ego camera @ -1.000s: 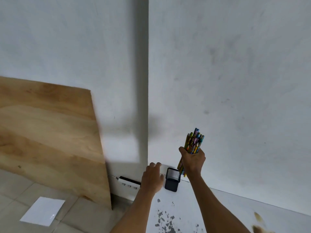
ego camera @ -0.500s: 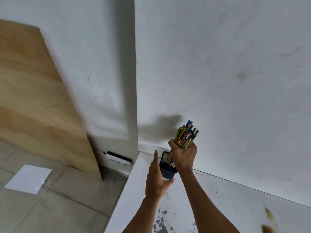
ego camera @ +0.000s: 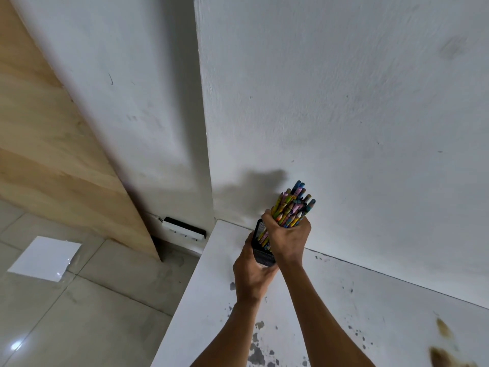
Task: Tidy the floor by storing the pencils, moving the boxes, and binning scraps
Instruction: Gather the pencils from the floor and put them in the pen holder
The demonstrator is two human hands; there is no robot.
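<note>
Presently, the step in hand is judged to be seating the pencils in their holder. Items run by size.

- White rough-plastered wall: close behind both hands, with a projecting corner to their left. It leaves little room for pushing forward.
- Light plywood board: leans on the wall, well apart from the work.
- Pale glossy tiled floor: lies below the counter's left edge, so anything dropped that way would fall.
- White paint-flecked counter: the work sits near its far left corner, close to that edge. Bare surface spreads to the right, the safer side to work towards.
- White paper sheet: flat on the floor, possibly a scrap yet to be binned.
- White power strip: at the wall's foot, beside the counter's corner.
- Left hand: fingers wrapped round the holder from below. It should brace firmly and bring the mouth upright.
- Right hand: fingers clamped round the bundle at mid-length. It should lower straight, then loosen gradually so no pencil splays over the rim.
- Black mesh pencil holder: tilted. Whether its base touches the counter cannot be told.
- Bundle of multicoloured wooden pencils: lower ends inside the holder's mouth, upper ends fanned towards the wall and not fully seated.
</note>
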